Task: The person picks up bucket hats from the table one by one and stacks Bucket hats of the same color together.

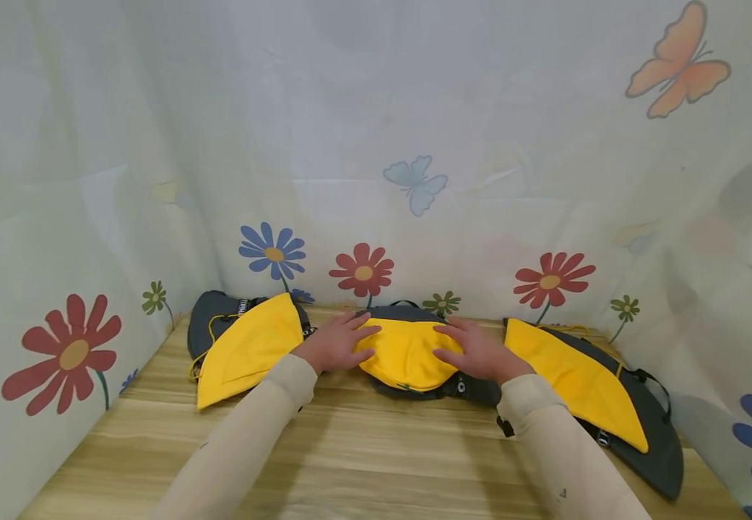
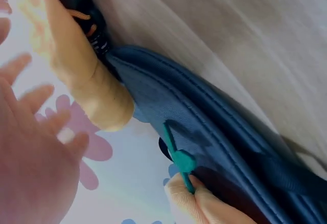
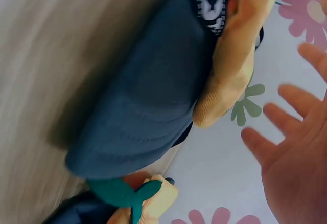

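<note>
Centre hat (image 1: 408, 355) between left grip (image 1: 338, 342) and right grip (image 1: 482, 351), both spread, sides partly hidden, contact hard to tell.

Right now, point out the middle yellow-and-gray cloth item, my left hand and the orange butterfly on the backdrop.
Middle cloth item (image 1: 411, 351): head view, on its yellow panel.
Left hand (image 1: 335, 344): head view, on its back.
Orange butterfly (image 1: 679, 70): head view, near where its wings meet.
</note>
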`<state>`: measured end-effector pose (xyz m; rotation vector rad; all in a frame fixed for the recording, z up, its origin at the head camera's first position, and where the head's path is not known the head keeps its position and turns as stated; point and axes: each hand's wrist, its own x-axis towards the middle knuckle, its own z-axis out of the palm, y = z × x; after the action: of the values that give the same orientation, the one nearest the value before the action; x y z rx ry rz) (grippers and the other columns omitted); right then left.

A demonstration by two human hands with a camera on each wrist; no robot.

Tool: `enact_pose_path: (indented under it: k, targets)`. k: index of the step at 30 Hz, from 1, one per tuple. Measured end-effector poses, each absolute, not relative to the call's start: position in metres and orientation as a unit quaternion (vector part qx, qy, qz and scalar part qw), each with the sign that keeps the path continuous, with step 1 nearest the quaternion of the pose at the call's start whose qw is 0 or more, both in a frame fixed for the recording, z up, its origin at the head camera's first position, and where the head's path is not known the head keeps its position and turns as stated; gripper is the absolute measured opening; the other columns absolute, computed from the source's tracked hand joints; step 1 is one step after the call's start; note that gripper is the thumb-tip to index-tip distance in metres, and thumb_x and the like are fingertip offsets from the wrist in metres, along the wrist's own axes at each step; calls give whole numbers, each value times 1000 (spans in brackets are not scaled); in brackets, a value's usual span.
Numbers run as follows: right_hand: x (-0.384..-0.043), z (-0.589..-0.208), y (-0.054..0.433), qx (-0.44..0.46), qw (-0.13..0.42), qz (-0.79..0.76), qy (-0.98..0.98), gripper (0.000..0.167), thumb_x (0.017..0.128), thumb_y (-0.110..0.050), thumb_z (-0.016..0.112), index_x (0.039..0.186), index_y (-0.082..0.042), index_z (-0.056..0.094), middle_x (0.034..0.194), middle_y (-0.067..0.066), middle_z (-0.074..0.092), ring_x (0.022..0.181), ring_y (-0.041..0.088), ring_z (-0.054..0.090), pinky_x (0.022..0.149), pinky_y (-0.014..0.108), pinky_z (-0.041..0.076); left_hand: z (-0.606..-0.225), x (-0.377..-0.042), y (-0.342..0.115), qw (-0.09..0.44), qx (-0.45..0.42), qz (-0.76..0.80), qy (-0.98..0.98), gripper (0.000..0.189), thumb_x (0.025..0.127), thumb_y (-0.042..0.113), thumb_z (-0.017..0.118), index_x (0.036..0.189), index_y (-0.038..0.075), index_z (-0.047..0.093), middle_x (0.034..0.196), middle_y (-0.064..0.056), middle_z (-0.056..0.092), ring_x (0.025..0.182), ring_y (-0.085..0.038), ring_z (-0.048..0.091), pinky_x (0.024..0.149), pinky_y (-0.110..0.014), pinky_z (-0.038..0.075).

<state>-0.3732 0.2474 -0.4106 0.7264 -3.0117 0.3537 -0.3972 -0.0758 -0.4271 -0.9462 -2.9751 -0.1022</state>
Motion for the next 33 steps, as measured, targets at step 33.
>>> enact_pose_path:
  k: [33]
  targets:
    - [-382,-424,246,243,-48,97,-964,68,88,-29,73,151,-15,50,150,12,55,129,32,55,115,55,43,-440,-413,-69,-16,-326,-76,-942,48,106,23,57,151,10,48,152,-7,55,141,-26,51,123,-46,34]
